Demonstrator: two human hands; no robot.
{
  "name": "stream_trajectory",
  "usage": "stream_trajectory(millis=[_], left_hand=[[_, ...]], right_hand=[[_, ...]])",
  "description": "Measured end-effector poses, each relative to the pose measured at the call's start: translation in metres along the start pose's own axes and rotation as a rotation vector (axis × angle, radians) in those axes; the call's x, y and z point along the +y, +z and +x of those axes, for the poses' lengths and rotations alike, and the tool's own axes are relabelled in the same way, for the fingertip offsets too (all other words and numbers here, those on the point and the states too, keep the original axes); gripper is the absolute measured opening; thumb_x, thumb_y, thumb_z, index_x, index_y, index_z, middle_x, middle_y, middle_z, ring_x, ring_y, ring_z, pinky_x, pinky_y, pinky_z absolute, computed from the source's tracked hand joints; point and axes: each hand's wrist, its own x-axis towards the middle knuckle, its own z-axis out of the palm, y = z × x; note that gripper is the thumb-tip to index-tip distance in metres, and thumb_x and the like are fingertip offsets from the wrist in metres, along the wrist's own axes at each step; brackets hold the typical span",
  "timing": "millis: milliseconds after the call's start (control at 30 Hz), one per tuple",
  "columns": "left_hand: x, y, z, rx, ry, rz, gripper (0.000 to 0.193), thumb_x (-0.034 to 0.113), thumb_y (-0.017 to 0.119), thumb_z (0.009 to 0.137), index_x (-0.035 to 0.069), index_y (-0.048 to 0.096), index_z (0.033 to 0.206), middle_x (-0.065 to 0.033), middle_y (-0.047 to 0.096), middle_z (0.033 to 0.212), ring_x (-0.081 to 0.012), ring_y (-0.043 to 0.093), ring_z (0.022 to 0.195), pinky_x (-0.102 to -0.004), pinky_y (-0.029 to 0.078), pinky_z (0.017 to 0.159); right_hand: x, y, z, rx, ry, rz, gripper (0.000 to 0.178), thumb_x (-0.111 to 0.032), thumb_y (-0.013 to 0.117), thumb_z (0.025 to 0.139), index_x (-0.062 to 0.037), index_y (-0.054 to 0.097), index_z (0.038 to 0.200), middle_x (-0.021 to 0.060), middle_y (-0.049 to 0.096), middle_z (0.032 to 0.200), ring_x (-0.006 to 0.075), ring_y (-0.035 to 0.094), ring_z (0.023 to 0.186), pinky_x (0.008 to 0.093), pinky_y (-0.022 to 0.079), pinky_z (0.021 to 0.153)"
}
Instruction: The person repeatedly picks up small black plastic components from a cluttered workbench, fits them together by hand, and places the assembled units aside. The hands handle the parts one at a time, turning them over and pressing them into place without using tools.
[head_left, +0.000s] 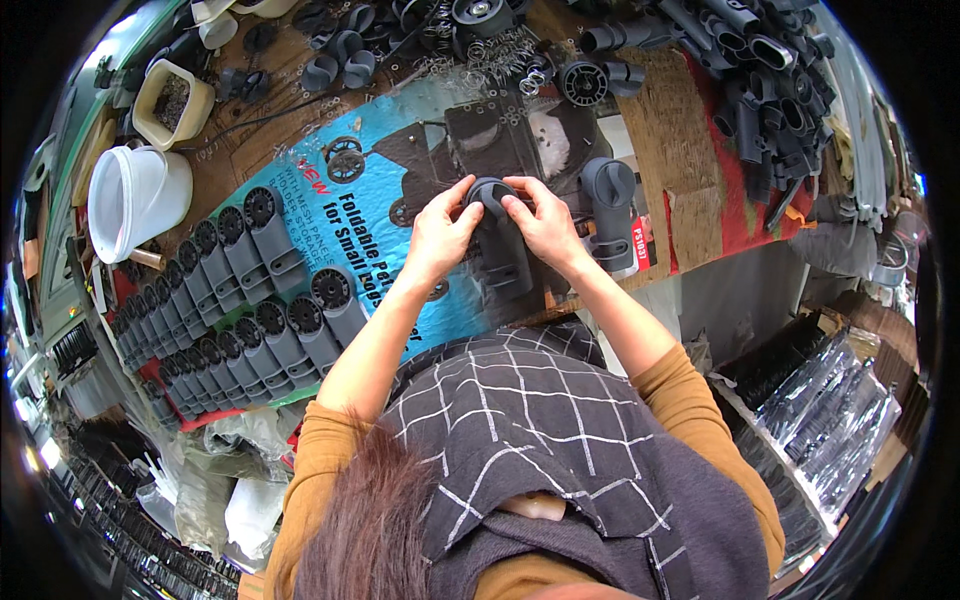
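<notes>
Both my hands meet at the round top of a dark grey plastic joint part, which lies on the printed sheet in front of me. My left hand grips the rim of its cap from the left, thumb and fingers curled on it. From the other side my right hand presses the same cap with thumb and forefinger. Just right of my right hand lies a second grey joint part with a round twist knob on its end. The underside of the held part is hidden.
Two rows of grey joint parts stand at the left. Beyond them are a white bucket and a cream tub of small pieces. Metal springs, loose knobs and a spoked disc lie at the back; grey tubes pile up far right.
</notes>
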Motion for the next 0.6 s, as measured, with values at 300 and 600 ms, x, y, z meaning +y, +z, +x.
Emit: stream_trajectory(millis=[300,600], left_hand=[[-0.006,-0.001,-0.003,-0.062,-0.073,-0.019,0.047,0.011,0.065,0.085,0.005,0.054,0.13,-0.0143,0.066,0.112,-0.0171,0.064,0.097,-0.0296,0.049,0.086],[-0.021,-0.005,-0.028,-0.263,-0.177,-0.095,0.047,0.009,0.067,0.083,0.002,0.054,0.128,-0.0144,0.062,0.119,-0.0182,0.063,0.1,-0.0305,0.05,0.086]], right_hand=[[0.006,-0.001,-0.004,-0.057,-0.048,-0.135,0.031,-0.016,0.059,0.091,-0.0002,0.052,0.117,0.0127,0.062,0.106,0.0192,0.061,0.098,0.032,0.048,0.085],[0.026,-0.008,-0.036,-0.254,0.096,-0.052,0.047,-0.023,0.06,0.088,0.001,0.05,0.128,0.0224,0.056,0.124,0.0323,0.056,0.115,0.0379,0.043,0.098]])
